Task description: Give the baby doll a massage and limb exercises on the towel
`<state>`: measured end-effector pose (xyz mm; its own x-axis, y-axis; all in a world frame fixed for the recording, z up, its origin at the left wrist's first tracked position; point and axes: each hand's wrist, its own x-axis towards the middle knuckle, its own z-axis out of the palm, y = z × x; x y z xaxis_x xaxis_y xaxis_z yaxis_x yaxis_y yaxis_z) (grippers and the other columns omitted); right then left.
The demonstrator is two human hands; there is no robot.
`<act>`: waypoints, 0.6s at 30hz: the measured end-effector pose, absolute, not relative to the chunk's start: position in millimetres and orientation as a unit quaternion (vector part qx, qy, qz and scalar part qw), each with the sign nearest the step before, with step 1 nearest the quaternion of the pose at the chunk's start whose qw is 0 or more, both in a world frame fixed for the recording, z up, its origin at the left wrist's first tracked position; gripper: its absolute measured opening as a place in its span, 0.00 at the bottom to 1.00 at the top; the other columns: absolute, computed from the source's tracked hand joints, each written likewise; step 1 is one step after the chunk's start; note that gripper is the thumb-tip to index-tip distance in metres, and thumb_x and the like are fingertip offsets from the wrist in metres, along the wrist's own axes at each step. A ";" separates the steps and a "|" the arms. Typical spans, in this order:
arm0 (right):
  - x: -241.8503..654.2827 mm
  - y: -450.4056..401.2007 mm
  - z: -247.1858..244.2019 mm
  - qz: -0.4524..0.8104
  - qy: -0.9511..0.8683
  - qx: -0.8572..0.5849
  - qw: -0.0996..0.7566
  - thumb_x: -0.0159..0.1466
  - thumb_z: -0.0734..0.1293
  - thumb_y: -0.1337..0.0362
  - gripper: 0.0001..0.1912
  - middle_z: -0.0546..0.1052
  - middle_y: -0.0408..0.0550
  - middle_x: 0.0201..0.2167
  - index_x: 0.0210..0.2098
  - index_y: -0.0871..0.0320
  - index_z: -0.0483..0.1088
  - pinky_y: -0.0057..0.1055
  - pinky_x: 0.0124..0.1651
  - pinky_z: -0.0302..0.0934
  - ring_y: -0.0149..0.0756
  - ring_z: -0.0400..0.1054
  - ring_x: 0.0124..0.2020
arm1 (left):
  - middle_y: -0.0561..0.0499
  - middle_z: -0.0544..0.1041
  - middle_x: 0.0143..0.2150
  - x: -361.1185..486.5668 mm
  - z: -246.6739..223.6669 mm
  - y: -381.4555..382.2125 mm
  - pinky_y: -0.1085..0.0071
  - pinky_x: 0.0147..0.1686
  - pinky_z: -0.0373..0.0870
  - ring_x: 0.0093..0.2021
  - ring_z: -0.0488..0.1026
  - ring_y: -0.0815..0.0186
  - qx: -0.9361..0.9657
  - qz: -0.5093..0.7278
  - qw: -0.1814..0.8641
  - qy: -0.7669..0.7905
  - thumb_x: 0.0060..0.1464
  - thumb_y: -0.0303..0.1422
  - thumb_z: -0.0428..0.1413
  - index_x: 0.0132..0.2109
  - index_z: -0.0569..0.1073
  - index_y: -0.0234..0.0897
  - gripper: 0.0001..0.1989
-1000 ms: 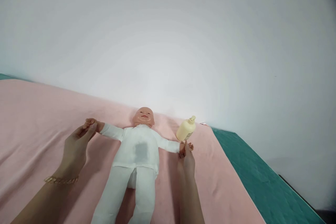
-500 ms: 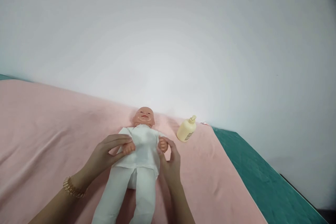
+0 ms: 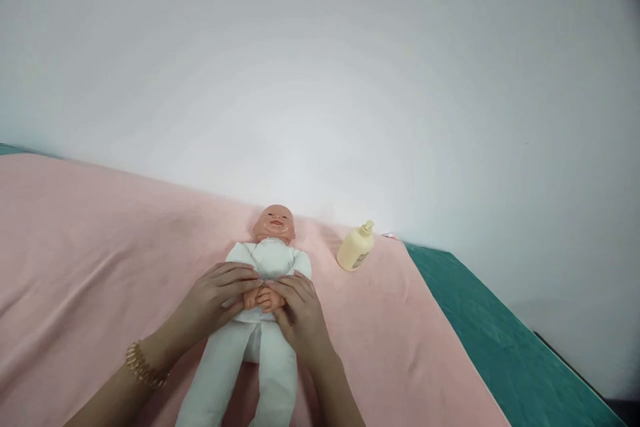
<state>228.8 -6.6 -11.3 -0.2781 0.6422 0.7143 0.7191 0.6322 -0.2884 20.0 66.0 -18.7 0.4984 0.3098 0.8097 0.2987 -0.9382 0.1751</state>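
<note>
A baby doll [image 3: 273, 258] in a white top and white trousers lies on its back, head away from me. My left hand [image 3: 215, 297] is closed around the doll's arm on the left, near its wrist. On the other side, my right hand [image 3: 300, 310] grips the opposite forearm. Both doll hands [image 3: 270, 298] meet over its belly, one partly over the other. My fingers hide most of the doll's forearms. A beaded bracelet [image 3: 145, 365] circles my left wrist.
Right of the doll, a pale yellow pump bottle [image 3: 355, 248] stands on a pink blanket [image 3: 400, 333]. The blanket covers a green surface [image 3: 500, 327], which shows along the right side. A white wall [image 3: 320, 80] rises behind.
Both my hands have moved inward, bringing the doll's hands from its sides together over its belly. The pump bottle has stayed in place.
</note>
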 end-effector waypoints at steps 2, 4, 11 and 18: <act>228.5 -6.8 -10.7 -0.044 -0.800 -0.427 0.418 0.64 0.64 0.69 0.19 0.78 0.49 0.43 0.54 0.52 0.68 0.45 0.58 0.62 0.37 0.71 0.46 | 0.49 0.81 0.43 20.1 -19.8 66.3 0.69 0.46 0.74 0.46 0.77 0.64 0.865 0.468 0.010 0.181 0.58 0.28 0.56 0.47 0.78 0.40 0.11; 228.6 -6.9 -10.5 -0.039 -0.798 -0.428 0.421 0.64 0.63 0.69 0.19 0.78 0.49 0.44 0.54 0.52 0.68 0.45 0.59 0.62 0.38 0.71 0.46 | 0.49 0.81 0.43 19.9 -21.0 66.7 0.69 0.47 0.74 0.46 0.77 0.64 0.865 0.463 0.020 0.193 0.58 0.28 0.56 0.46 0.78 0.40 0.11; 233.2 -9.0 -11.5 0.044 -0.714 -0.465 0.522 0.64 0.64 0.68 0.18 0.77 0.48 0.48 0.53 0.51 0.68 0.45 0.60 0.61 0.39 0.70 0.51 | 0.49 0.81 0.44 15.0 -16.1 63.4 0.66 0.46 0.76 0.45 0.78 0.60 0.784 0.505 0.179 0.314 0.55 0.40 0.59 0.43 0.79 0.41 0.12; 248.0 -10.6 -0.6 0.192 -0.416 -0.554 0.695 0.63 0.67 0.55 0.21 0.72 0.55 0.56 0.52 0.56 0.66 0.44 0.58 0.63 0.45 0.66 0.58 | 0.49 0.79 0.49 -3.3 -6.5 65.9 0.56 0.53 0.72 0.52 0.74 0.53 0.489 0.601 0.355 0.523 0.51 0.45 0.61 0.48 0.76 0.42 0.19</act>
<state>248.0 -10.6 -0.6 0.5800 0.7274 0.3666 0.1945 0.3133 -0.9295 -3.3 65.9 -6.5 -0.2686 0.9385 0.2171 0.0846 -0.2015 0.9758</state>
